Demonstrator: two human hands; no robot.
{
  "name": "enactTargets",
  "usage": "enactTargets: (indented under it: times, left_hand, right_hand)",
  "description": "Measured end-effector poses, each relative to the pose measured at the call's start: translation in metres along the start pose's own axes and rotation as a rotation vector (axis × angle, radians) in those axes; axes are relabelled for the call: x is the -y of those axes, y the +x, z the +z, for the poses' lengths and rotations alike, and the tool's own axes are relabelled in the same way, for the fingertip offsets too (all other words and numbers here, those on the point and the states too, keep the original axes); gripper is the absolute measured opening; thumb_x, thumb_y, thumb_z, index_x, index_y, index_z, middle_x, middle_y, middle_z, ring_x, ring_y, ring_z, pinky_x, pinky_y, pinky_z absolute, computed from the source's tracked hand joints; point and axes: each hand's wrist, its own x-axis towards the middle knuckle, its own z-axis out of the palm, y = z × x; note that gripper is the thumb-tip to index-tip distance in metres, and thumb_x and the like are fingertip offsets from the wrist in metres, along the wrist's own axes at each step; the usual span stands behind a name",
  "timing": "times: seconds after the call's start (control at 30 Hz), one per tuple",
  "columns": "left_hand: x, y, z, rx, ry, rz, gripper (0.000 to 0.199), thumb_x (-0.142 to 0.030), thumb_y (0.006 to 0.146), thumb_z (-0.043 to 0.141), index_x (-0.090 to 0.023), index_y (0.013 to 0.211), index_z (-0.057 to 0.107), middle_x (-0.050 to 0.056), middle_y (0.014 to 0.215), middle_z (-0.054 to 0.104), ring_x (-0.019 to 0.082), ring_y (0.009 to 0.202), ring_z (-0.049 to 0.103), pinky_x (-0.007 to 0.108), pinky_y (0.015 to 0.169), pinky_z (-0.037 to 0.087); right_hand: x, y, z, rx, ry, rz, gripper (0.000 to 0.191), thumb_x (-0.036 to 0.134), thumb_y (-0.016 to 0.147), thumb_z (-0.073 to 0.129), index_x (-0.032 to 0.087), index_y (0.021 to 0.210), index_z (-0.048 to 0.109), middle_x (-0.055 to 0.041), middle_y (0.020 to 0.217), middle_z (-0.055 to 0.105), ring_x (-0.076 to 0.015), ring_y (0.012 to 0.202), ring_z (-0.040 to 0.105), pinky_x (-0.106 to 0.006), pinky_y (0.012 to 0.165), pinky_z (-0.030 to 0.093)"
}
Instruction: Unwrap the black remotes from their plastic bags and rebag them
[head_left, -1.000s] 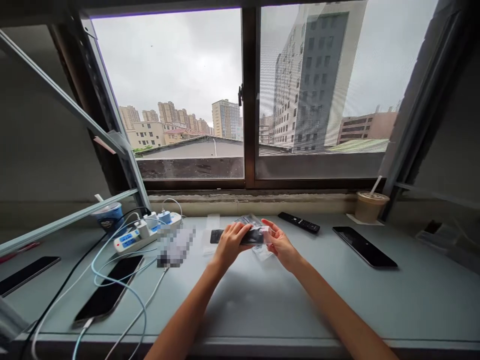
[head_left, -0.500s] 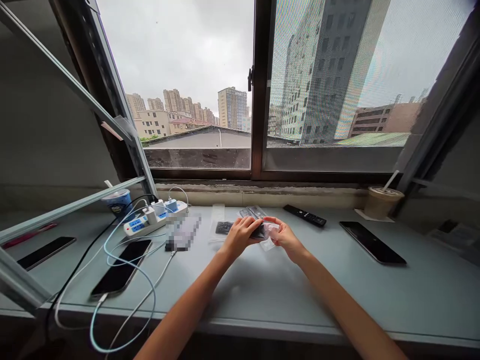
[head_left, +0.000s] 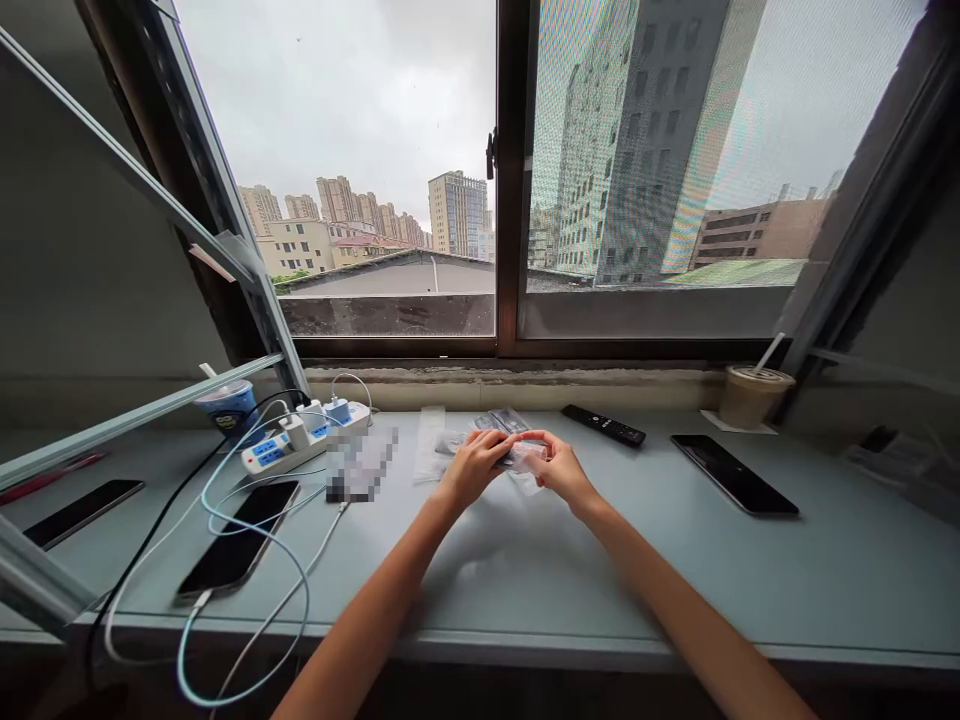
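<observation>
My left hand (head_left: 477, 466) is closed, palm down, over a small clear plastic bag (head_left: 531, 458) above the middle of the desk. Something dark shows by its fingers, but I cannot make out what it is. At the bag's right end, my right hand (head_left: 564, 474) pinches the film with thumb and forefinger. Behind my hands lie flat clear packets (head_left: 504, 418) with greyish contents. A pale translucent sleeve (head_left: 427, 455) lies just to the left of my left hand.
A white power strip (head_left: 274, 455) with plugs and cables stands at left, near a black phone (head_left: 238, 545) on a cable and a blue cup (head_left: 231, 408). A remote (head_left: 604, 425), a black tablet-like device (head_left: 733, 475) and a brown drink cup (head_left: 754, 397) are at right.
The dark item left of my left hand shows less now, with clear film there instead. My right hand's fingers have curled closer to the bag. The view has shifted slightly.
</observation>
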Motion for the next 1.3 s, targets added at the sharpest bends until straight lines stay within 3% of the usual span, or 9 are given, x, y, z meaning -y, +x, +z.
enactTargets:
  times: [0.17,0.3,0.37,0.5,0.6,0.73,0.9,1.1,1.3]
  left_hand:
    - [0.006,0.001,0.0,-0.027,-0.144,-0.096,0.053,0.005,0.072,0.037,-0.024,0.113,0.056,0.005,0.11,0.058,0.019,0.109,0.05,0.048,0.104,0.024]
    - [0.012,-0.003,0.007,0.061,-0.203,-0.174,0.06,0.009,0.064,0.035,-0.024,0.108,0.059,0.005,0.117,0.056,0.024,0.123,0.038,0.058,0.104,0.013]
    - [0.015,-0.005,0.012,0.106,-0.216,-0.213,0.058,0.009,0.062,0.035,-0.023,0.102,0.063,0.006,0.12,0.056,0.026,0.124,0.036,0.06,0.103,0.014]
    - [0.018,-0.007,0.015,0.146,-0.24,-0.222,0.049,0.009,0.064,0.037,-0.02,0.091,0.068,0.007,0.111,0.059,0.023,0.115,0.046,0.042,0.099,0.035]
    - [0.016,-0.008,0.012,0.135,-0.214,-0.264,0.045,0.006,0.069,0.039,-0.02,0.094,0.067,0.006,0.108,0.06,0.019,0.104,0.053,0.03,0.089,0.042]
    - [0.011,-0.008,0.008,0.124,-0.116,-0.366,0.046,0.002,0.072,0.04,-0.024,0.102,0.063,0.002,0.111,0.059,0.017,0.099,0.055,0.026,0.082,0.044]
    - [0.005,-0.008,0.003,0.176,0.01,-0.362,0.021,-0.017,0.078,0.048,-0.025,0.084,0.067,0.0,0.102,0.062,0.017,0.091,0.057,0.025,0.073,0.042]
    - [0.005,-0.007,-0.002,0.171,0.061,-0.387,0.027,-0.017,0.082,0.041,-0.023,0.077,0.067,0.0,0.095,0.064,0.013,0.078,0.059,0.022,0.065,0.038]
    - [0.002,-0.005,-0.009,0.108,0.147,-0.435,0.03,-0.017,0.085,0.036,-0.019,0.079,0.065,0.003,0.087,0.064,0.015,0.074,0.059,0.023,0.06,0.036]
  right_hand:
    - [0.002,0.005,-0.006,0.029,-0.016,-0.053,0.041,0.03,0.063,0.063,0.018,0.102,0.055,0.0058,0.061,0.054,-0.0062,0.04,0.047,-0.02,0.041,0.032]
    - [0.0,0.008,-0.011,0.036,-0.034,-0.077,0.043,0.029,0.062,0.065,0.018,0.102,0.054,0.0025,0.071,0.06,-0.0061,0.043,0.049,-0.02,0.041,0.034]
    - [-0.002,0.009,-0.012,0.04,-0.04,-0.1,0.043,0.029,0.062,0.065,0.019,0.102,0.055,0.0024,0.071,0.06,-0.0062,0.044,0.049,-0.02,0.041,0.034]
    - [-0.008,0.012,-0.013,0.026,-0.016,-0.129,0.04,0.031,0.063,0.064,0.018,0.1,0.055,0.0016,0.074,0.06,-0.0057,0.043,0.048,-0.02,0.041,0.035]
    - [-0.011,0.015,-0.012,-0.03,-0.012,-0.146,0.036,0.031,0.065,0.061,0.018,0.098,0.056,0.0011,0.075,0.06,-0.0056,0.042,0.048,-0.02,0.04,0.036]
    - [-0.016,0.017,-0.011,-0.085,-0.05,-0.149,0.031,0.029,0.067,0.059,0.018,0.095,0.057,0.0003,0.077,0.06,-0.0058,0.042,0.048,-0.021,0.04,0.038]
    - [-0.02,0.018,-0.007,-0.082,-0.081,-0.206,0.028,0.026,0.067,0.058,0.018,0.094,0.058,0.0013,0.076,0.059,-0.0054,0.041,0.049,-0.022,0.043,0.041]
    - [-0.024,0.019,-0.005,-0.065,-0.121,-0.264,0.026,0.025,0.068,0.057,0.018,0.093,0.058,0.0011,0.074,0.06,-0.0062,0.041,0.05,-0.022,0.045,0.043]
    - [-0.031,0.028,-0.021,-0.244,-0.545,-0.258,0.024,0.024,0.074,0.051,0.022,0.097,0.059,0.0016,0.083,0.064,-0.0076,0.052,0.056,-0.021,0.053,0.045]
